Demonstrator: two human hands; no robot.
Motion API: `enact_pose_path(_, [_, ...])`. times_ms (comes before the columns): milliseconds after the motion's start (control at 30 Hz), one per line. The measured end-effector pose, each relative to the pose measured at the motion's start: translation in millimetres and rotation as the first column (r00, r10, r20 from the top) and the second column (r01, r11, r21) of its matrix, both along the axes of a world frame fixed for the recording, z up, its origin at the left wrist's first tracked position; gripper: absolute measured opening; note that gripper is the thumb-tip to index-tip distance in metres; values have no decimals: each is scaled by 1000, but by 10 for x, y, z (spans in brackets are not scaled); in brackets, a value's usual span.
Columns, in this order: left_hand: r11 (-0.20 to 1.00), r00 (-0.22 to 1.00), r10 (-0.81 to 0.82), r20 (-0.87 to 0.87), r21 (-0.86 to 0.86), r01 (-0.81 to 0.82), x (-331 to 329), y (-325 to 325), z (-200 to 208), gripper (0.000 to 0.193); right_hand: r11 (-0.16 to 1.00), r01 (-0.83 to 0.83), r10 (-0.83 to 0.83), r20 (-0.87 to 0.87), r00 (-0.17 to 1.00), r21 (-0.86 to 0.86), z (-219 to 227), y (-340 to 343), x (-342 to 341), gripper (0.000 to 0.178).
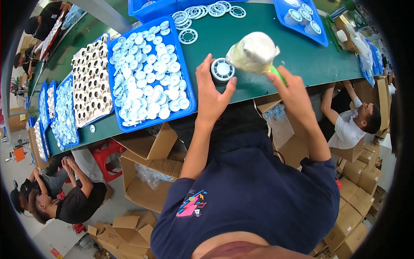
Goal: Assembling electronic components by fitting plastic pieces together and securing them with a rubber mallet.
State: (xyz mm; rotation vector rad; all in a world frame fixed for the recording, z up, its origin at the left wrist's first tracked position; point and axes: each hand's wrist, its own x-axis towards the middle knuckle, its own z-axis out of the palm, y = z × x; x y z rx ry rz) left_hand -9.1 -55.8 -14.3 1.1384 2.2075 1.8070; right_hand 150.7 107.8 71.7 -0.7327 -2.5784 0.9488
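Observation:
My left hand (212,96) curls round the side of a round, dark-sided part (223,69) with a pale spoked disc on top, standing on the green tabletop (207,47). In my right hand (292,88) is a mallet (252,52) by its green handle, its bulky head wrapped in something whitish. The mallet head is raised to the right of the round part and apart from it. Beyond my left hand lie loose pale spoked rings (188,36). Left of that hand a blue tray (191,93) holds many small pale round discs (148,77).
Farther left is an egg-carton-like tray (91,82) with dark-centred parts. A blue tray (319,39) with several cup-shaped parts sits at the far right. Open cardboard boxes (148,144) stand below the table's near edge. Co-workers sit at the right (351,123) and lower left (79,198).

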Motion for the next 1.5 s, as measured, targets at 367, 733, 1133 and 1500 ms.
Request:
enact_pose_path(367, [1000, 993, -9, 114, -5, 9, 5, -26, -9, 76, 998, -2, -2, -47, 999, -68, 99, 115, -114, 36])
enact_pose_path(733, [1000, 987, -24, 157, 15, 22, 12, -1, -11, 79, 876, 157, -224, -97, 970, -455, -103, 51, 11, 36])
enact_pose_path(1133, [999, 1000, 28, 8, 25, -28, 11, 25, 27, 81, 995, -34, 33, -14, 999, -93, -228, 130, 5, 34])
enact_pose_path(1500, [999, 996, 13, 93, 41, -17, -1, -3, -23, 82, 999, -31, 30, -43, 999, -14, 48, 217, -134, 35])
